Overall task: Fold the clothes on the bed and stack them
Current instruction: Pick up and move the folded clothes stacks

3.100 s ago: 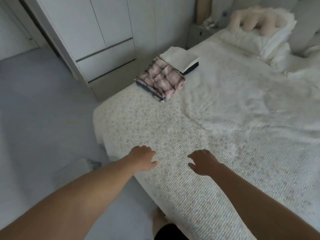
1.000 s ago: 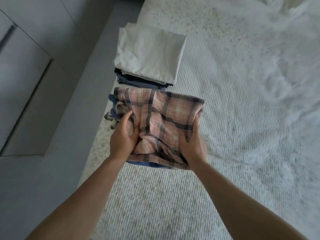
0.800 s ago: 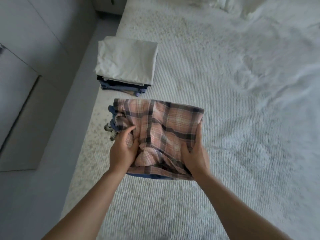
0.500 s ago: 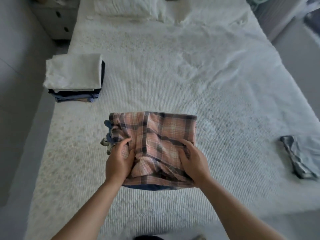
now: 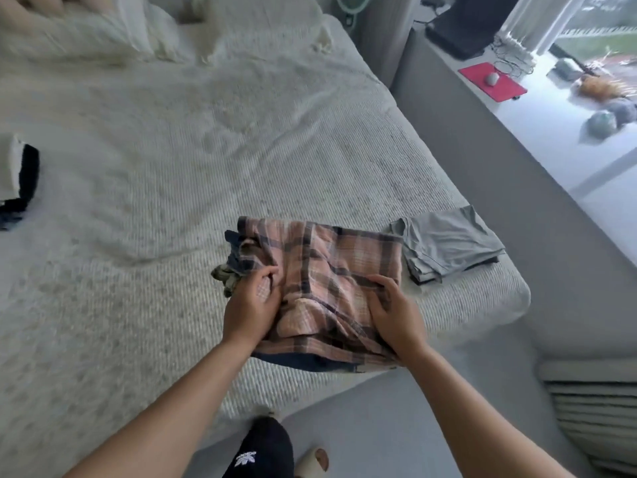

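A: Over the near corner of the bed (image 5: 172, 201), pale ribbed cover, rumpled toward the pillows (image 5: 86, 36) at the far end. Grey floor (image 5: 379, 426) along the right side and foot.

B: Beyond the floor on the right, a low white ledge (image 5: 558, 139) by the window, with a red mat (image 5: 493, 82), a mouse (image 5: 492, 78) on it, cables and a few round objects, too blurred to name.

A: And the task item: a pink plaid bundle (image 5: 331, 284), folded, carried just above the cover near the bed's front edge. Dark blue fabric showing beneath its near edge and at its far left corner.

B: Long axis running roughly left to right, tilted a little, right end farther away. Folded far edge toward the pillows, loose near edge toward the person.

A: Grip now. Left hand (image 5: 251, 305) curled around the bundle's left side, thumb on top. Right hand (image 5: 393, 315) clamped on the right side, fingers bent over the plaid.

B: Just beside the bundle's right end, a folded grey garment (image 5: 448, 246) lying flat near the bed's corner. Touching or not, cannot tell.

A: Far left edge of view, a white-topped stack (image 5: 17, 181), dark layers under it, well apart from the bundle.

B: At the bottom, a black sock (image 5: 265, 450) and a beige slipper (image 5: 312, 464) on the floor.
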